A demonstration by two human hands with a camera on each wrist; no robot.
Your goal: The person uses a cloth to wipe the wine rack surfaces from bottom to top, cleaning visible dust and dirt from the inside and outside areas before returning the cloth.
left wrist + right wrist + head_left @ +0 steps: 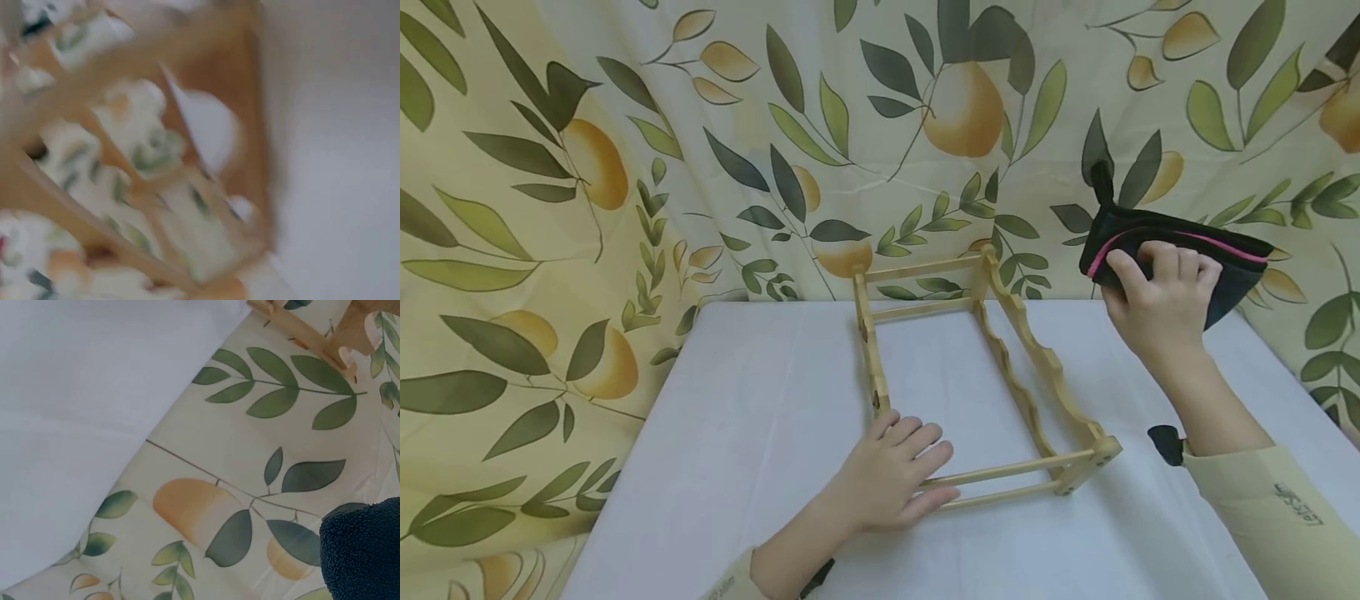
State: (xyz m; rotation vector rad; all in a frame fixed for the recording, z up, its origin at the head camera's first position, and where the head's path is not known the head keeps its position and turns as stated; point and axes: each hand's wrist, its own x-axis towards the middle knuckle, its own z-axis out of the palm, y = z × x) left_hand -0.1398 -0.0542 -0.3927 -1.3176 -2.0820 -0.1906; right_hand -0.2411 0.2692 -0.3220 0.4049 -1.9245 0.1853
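A light wooden rack (874, 358) with wavy side rails stands on the white table. My left hand (891, 471) lies over its near left corner, fingers extended and spread, thumb along the near rails. In the left wrist view the wooden rack (259, 125) fills the left half, blurred. At the upper right, my right hand (1176, 292) grips a folded black fabric pouch (1240, 271) with a pink edge and a short loop, raised above the table's far side. A dark blue, towel-textured piece (362, 550) enters the right wrist view at the lower right.
The white table (752, 392) runs back to a curtain (685, 167) printed with leaves and oranges, which also hangs along the left side. The right wrist view has the table edge, the curtain and a corner of the wooden rack (306, 328).
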